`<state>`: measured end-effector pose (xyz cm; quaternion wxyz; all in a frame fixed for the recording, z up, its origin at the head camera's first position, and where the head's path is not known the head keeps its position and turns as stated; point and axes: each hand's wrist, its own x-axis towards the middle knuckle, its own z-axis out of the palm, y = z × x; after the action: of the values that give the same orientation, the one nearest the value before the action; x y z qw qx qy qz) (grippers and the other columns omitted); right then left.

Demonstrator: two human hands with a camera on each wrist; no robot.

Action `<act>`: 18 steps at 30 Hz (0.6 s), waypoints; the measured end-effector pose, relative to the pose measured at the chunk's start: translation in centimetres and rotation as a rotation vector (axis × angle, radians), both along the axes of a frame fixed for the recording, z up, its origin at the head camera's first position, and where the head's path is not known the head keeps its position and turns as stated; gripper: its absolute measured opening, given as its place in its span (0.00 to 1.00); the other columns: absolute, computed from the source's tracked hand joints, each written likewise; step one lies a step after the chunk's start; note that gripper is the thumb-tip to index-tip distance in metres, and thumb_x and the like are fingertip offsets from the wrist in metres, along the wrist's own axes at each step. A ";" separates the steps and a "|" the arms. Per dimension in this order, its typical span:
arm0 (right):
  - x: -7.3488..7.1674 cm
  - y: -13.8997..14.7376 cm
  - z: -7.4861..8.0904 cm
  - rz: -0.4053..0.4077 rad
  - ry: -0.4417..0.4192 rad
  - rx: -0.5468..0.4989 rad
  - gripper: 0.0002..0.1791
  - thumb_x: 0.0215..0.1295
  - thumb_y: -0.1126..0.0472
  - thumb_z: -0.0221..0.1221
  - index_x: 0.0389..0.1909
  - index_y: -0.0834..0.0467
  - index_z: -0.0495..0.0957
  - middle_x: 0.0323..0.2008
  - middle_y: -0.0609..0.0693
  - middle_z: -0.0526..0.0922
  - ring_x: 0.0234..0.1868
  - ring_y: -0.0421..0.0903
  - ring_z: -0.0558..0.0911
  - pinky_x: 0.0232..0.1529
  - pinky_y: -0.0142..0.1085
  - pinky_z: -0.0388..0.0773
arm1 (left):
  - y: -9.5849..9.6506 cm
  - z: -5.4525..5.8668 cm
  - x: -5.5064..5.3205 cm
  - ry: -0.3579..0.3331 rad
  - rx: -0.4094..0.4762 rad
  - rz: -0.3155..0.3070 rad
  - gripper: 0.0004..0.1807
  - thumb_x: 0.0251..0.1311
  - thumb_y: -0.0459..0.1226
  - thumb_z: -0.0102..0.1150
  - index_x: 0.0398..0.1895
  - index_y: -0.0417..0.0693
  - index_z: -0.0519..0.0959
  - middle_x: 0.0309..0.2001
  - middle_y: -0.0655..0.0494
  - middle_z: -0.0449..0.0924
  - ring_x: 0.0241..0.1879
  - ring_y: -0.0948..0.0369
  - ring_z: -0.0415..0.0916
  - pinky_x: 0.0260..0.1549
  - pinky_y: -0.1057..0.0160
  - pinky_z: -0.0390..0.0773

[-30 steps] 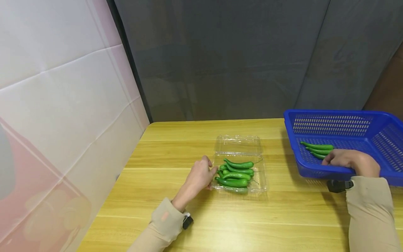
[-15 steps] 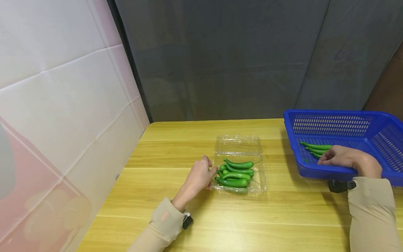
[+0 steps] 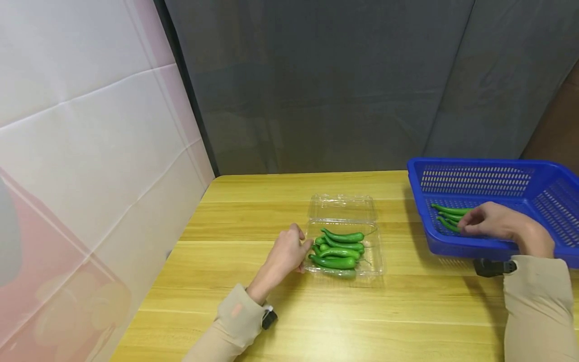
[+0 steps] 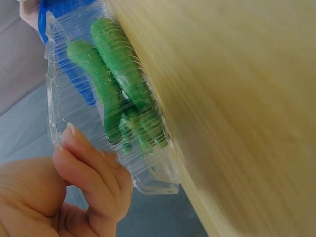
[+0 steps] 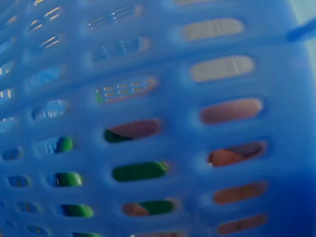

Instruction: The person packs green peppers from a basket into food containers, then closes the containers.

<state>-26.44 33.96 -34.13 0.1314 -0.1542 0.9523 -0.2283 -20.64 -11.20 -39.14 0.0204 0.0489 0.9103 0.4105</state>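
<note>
An open clear plastic clamshell box (image 3: 377, 266) lies on the table with several green chili peppers (image 3: 340, 252) in its base. My left hand (image 3: 286, 250) pinches the box's left rim, its fingertips at the thin wall in the left wrist view. Over the near left part of the blue basket (image 3: 484, 245), my right hand (image 3: 497, 221) pinches a green chili pepper (image 3: 447, 224), whose tip sticks out leftward from the fingers. More chili peppers (image 3: 448, 209) lie just behind it on the basket floor. In the right wrist view the basket's slotted wall (image 5: 173, 108) hides most of that hand.
The wood-patterned table (image 3: 253, 211) ends at a dark grey curtain (image 3: 307, 90) behind. A pale fabric wall (image 3: 99, 151) borders it on the left. The box's lid (image 3: 342, 207) is folded back, away from the person.
My right hand has risen slightly inside the basket, and the chili pepper at its fingers has shifted. The left hand and the clamshell box stay as they were.
</note>
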 end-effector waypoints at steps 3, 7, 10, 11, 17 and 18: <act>0.0 0.1 0.1 -0.004 0.040 -0.017 0.11 0.67 0.64 0.64 0.42 0.70 0.83 0.39 0.54 0.86 0.41 0.48 0.82 0.43 0.44 0.84 | 0.0 0.0 0.0 0.001 -0.001 0.001 0.14 0.72 0.32 0.57 0.48 0.27 0.71 0.21 0.48 0.76 0.10 0.60 0.74 0.13 0.59 0.84; -0.1 0.0 0.4 -0.015 0.060 -0.028 0.11 0.66 0.65 0.65 0.42 0.71 0.82 0.39 0.54 0.86 0.41 0.47 0.81 0.41 0.35 0.81 | 0.0 -0.1 0.0 0.001 -0.003 0.005 0.14 0.72 0.33 0.57 0.49 0.27 0.70 0.21 0.48 0.76 0.10 0.61 0.74 0.12 0.60 0.84; 0.0 -0.1 0.5 -0.021 0.078 -0.029 0.11 0.66 0.64 0.65 0.42 0.70 0.83 0.39 0.54 0.86 0.40 0.46 0.81 0.40 0.34 0.80 | 0.0 -0.1 0.0 -0.001 -0.003 0.007 0.14 0.72 0.33 0.57 0.49 0.27 0.70 0.21 0.48 0.76 0.10 0.61 0.74 0.13 0.60 0.84; 0.1 -0.1 0.6 -0.024 0.088 -0.029 0.11 0.66 0.64 0.65 0.41 0.70 0.83 0.38 0.54 0.86 0.40 0.47 0.81 0.40 0.35 0.81 | 0.0 -0.1 0.0 -0.001 -0.003 0.007 0.14 0.72 0.33 0.57 0.49 0.27 0.70 0.20 0.48 0.76 0.10 0.61 0.74 0.13 0.60 0.84; 0.3 -0.3 0.8 -0.039 0.165 -0.026 0.10 0.65 0.63 0.66 0.40 0.67 0.84 0.37 0.54 0.87 0.40 0.47 0.82 0.38 0.35 0.81 | -0.1 -0.1 0.0 0.004 0.002 0.002 0.14 0.72 0.32 0.57 0.49 0.26 0.70 0.21 0.48 0.76 0.10 0.61 0.74 0.12 0.60 0.84; 0.3 -0.3 0.9 -0.040 0.178 -0.027 0.10 0.65 0.63 0.67 0.40 0.67 0.84 0.37 0.55 0.87 0.39 0.47 0.82 0.37 0.34 0.80 | -0.1 -0.1 0.0 0.005 0.003 0.002 0.14 0.72 0.32 0.57 0.49 0.26 0.70 0.21 0.48 0.76 0.10 0.61 0.74 0.12 0.60 0.84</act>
<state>-26.11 33.65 -33.26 0.0396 -0.1563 0.9599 -0.2293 -20.62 -11.25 -39.23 0.0178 0.0490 0.9099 0.4116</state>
